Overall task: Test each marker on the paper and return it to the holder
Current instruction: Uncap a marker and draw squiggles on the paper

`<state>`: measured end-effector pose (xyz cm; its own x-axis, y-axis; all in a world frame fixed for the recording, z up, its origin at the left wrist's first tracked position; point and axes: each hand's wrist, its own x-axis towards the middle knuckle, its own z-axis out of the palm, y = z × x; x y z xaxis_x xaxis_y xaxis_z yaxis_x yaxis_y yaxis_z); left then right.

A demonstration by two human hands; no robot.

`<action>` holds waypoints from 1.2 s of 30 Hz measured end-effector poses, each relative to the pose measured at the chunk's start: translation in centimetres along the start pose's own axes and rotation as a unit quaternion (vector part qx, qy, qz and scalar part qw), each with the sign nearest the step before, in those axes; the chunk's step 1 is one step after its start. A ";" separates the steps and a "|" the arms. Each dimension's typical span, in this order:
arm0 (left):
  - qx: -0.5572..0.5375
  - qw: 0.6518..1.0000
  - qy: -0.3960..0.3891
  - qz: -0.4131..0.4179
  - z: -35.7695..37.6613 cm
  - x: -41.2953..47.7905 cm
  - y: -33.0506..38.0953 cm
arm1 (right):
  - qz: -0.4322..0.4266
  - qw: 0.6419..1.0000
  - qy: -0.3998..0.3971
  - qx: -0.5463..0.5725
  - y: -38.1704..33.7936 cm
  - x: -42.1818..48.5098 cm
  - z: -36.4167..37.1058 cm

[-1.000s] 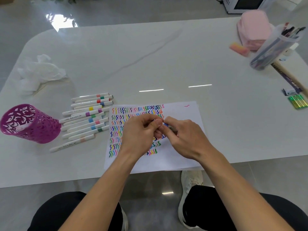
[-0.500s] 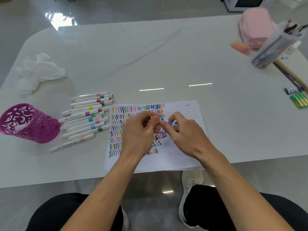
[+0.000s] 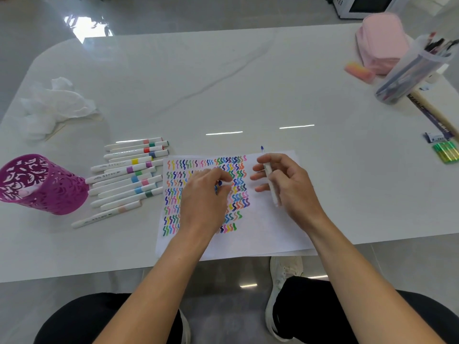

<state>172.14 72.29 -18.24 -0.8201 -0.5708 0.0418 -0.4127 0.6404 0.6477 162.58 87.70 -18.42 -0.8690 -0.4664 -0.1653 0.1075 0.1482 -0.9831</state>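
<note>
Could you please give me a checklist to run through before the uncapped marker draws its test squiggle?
1. Cap off: ok, the left hand pinches the cap.
2. Marker gripped: ok, in the right hand.
3. Tip aimed at the paper: not ok, it points away from the person.
4. Blank space: ok, the paper's right side is bare.
5. Ink flows: cannot tell.
6. Holder ready: ok, it stands at the left.

White marble-look table w/ rounded corners, glossy grey floor, bright glare top left
</note>
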 end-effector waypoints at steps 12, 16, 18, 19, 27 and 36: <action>0.035 0.999 0.007 0.012 0.8 0.1 -0.6 | -0.045 0.999 0.020 -0.006 0.9 1.4 1.3; 0.047 0.999 0.007 0.024 0.9 0.2 -0.5 | -0.055 0.997 0.049 -0.028 1.2 2.0 1.9; 0.052 0.998 0.007 0.024 0.9 0.3 -0.5 | -0.068 0.995 0.062 -0.042 1.3 2.4 2.1; 0.054 0.998 0.006 0.024 0.9 0.3 -0.5 | -0.077 0.993 0.072 -0.053 1.4 2.6 2.2; 0.058 0.998 0.013 0.024 1.1 0.3 -0.6 | -0.089 0.979 0.163 -0.079 2.1 3.1 2.4; 0.046 0.998 0.022 0.019 1.3 0.3 -0.8 | -0.095 0.978 0.170 -0.069 2.0 3.0 2.8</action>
<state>171.69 72.25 -19.79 -0.8184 -0.5657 0.1006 -0.4176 0.7059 0.5720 161.56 84.17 -21.09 -0.9801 -0.1826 0.0784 -0.1174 0.2139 -0.9698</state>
